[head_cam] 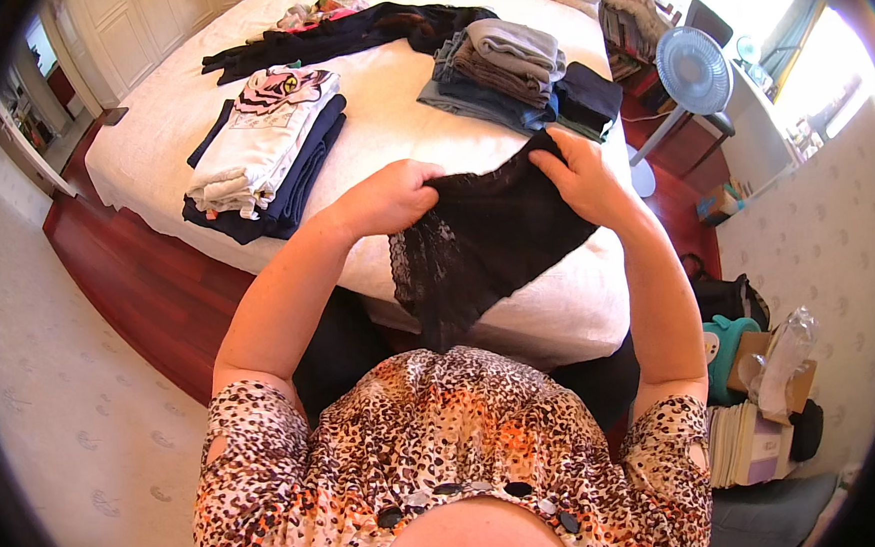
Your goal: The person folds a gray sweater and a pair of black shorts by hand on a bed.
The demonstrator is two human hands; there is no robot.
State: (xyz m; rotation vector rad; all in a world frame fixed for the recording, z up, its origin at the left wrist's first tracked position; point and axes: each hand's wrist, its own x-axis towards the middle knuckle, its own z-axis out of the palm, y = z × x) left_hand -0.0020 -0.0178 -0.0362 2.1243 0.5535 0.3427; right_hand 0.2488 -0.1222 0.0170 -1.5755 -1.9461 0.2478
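Between my two hands hangs a black lace-trimmed garment (491,232), spread out above the near edge of the bed. My left hand (397,197) pinches its upper left corner. The upper right corner is gripped by my right hand (578,178), fingers curled over the cloth. Patterned lace shows down the garment's left side, and its lower tip hangs close to my body. Beyond it on the white bedspread (376,127) lie a stack of folded clothes with a white tiger-print shirt (271,137) on top, and a second stack of folded trousers (504,66).
Dark clothing (363,34) lies loose across the far part of the bed. Folded dark cloth (588,95) sits by the right edge. A standing fan (694,70) is right of the bed. Papers (741,443) and a teal bag (735,345) are at my right.
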